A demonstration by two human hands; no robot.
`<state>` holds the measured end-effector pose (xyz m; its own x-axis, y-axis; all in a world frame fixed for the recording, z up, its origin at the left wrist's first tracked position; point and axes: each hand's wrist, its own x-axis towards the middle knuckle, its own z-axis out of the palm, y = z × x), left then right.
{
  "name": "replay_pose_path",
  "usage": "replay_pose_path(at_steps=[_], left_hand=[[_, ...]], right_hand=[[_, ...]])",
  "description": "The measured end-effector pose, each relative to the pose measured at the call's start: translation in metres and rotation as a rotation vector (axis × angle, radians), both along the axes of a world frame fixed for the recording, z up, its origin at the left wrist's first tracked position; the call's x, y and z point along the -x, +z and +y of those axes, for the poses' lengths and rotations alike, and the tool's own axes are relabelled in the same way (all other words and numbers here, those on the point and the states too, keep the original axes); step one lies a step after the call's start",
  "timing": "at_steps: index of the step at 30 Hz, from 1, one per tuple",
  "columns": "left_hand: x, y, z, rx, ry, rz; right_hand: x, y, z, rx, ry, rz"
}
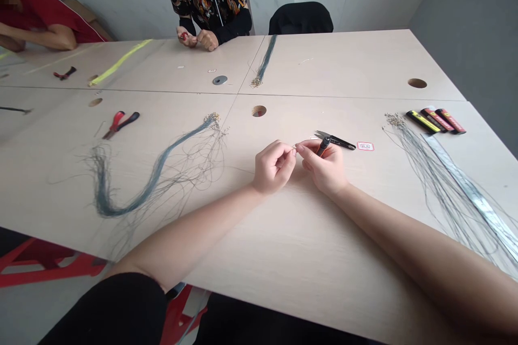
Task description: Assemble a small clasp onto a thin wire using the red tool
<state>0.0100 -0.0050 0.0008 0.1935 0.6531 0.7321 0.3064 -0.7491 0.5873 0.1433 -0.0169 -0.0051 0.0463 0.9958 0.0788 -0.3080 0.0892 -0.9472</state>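
Note:
My left hand (274,167) and my right hand (324,167) meet above the pale wood table (291,259). The left fingers pinch a small thin metal piece (294,146), too small to identify, and its tip reaches towards my right fingers. My right hand grips a slim black-and-red tool (322,146). Just beyond it lie black snips (336,141), apart from my hand. A small red-edged label (365,146) sits to their right. A grey bundle of fine lines (137,190) curves across the table to my left, and another (445,188) lies to my right.
Red-and-black pliers (120,124) lie on the left, and several black-and-red tubes (435,120) lie back right beside a long metal strip (473,199). Across the table, a seated person's hands (196,39) hold something small and red. Another person leans in at the far left.

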Motion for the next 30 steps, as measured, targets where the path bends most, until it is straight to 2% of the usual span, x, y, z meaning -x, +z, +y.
replay_pose_path(at_steps=[12, 16, 23, 27, 30], left_hand=[[-0.0001, 0.0001, 0.0003, -0.005, 0.001, 0.004], [0.0001, 0.0001, 0.0003, -0.004, 0.01, 0.009], [0.001, -0.0012, 0.0, 0.033, 0.004, -0.014], [0.0006, -0.0005, -0.0022, 0.12, -0.007, -0.054], [0.0004, -0.0027, -0.0016, 0.285, -0.055, -0.147]], right_hand=[[-0.0012, 0.0034, -0.0009, -0.016, -0.01, -0.034], [-0.0018, 0.0044, -0.0004, -0.006, -0.009, 0.025], [-0.0046, 0.0052, 0.0054, 0.038, -0.086, 0.124], [-0.0053, 0.001, 0.005, 0.018, -0.095, 0.06], [-0.0063, -0.0019, 0.0045, 0.002, -0.104, 0.026]])
